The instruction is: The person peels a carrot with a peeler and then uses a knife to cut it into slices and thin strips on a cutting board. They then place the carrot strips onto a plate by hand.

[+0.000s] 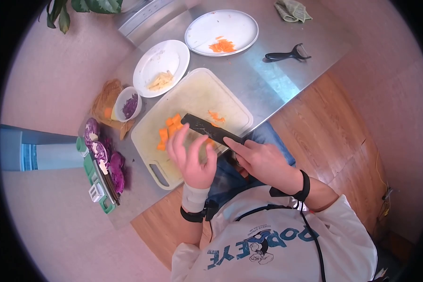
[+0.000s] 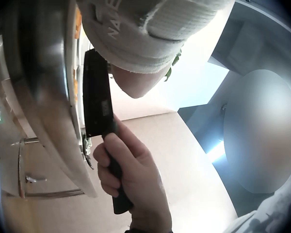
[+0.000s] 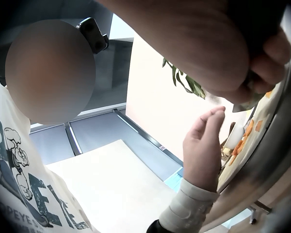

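In the head view my right hand (image 1: 265,162) grips the handle of a broad black kitchen knife (image 1: 203,128), its index finger stretched along the blade's base. The left wrist view also shows the fingers wrapped round the dark handle (image 2: 117,170). My left hand (image 1: 192,160), with a pale wrist wrap (image 1: 195,198), is raised beside the blade, its fingers loosely bent and apart and the fingertips close to the blade's far end. Beneath the knife lies a pale cutting board (image 1: 197,89). Orange carrot chunks (image 1: 163,134) sit left of the blade, and thin carrot shreds (image 1: 215,116) beyond it.
Past the board stand a plate (image 1: 176,51) with pale strips, an oval plate (image 1: 202,28) with carrot shreds, and a bowl (image 1: 120,104) of shredded purple cabbage. Cut cabbage (image 1: 98,150) and a green slicer (image 1: 90,164) lie left. A peeler (image 1: 282,56) and cloth (image 1: 291,11) lie right.
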The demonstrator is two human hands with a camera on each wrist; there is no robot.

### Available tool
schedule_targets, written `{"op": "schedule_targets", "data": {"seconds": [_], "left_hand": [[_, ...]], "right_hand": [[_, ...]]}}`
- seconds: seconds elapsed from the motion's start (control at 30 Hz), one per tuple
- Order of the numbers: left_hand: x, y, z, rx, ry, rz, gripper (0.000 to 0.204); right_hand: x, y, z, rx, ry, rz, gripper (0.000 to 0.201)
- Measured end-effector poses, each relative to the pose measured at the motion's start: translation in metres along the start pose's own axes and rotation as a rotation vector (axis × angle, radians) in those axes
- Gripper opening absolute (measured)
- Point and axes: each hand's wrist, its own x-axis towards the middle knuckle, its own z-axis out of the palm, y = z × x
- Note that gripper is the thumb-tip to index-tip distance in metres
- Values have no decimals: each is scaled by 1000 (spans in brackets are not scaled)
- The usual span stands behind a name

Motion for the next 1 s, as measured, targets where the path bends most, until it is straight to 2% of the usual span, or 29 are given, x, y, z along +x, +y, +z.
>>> {"op": "schedule_targets", "data": {"seconds": [0.03,0.07,0.13,0.27,0.33,0.47,0.57,0.9,0.97,1.0], "left_hand": [[9,2,0,58,-73,77,16],[14,2,2,60,-71,77,16],[24,1,7,172,-228,93,15],[33,-2,22,143,-287,115,14],[36,-3,27,160,-332,112,20],[39,-8,32,180,-308,134,26],[37,-6,21,142,-218,64,29],[34,-4,20,167,-331,122,30],[33,-2,16,79,-180,43,37],[31,-2,12,78,-181,44,37]], "right_hand": [[0,1,0,-15,11,-19,50],[0,1,0,-31,24,-38,54],[0,1,-1,-78,33,-47,55],[-4,4,-1,-147,51,-66,59],[-5,4,-3,-146,48,-62,60],[-6,4,-7,-134,57,-64,59],[-7,4,-10,-109,48,-58,59],[-7,3,-8,-139,45,-84,58],[-7,2,-9,-71,28,-43,54],[-7,2,-9,-72,28,-41,54]]}}
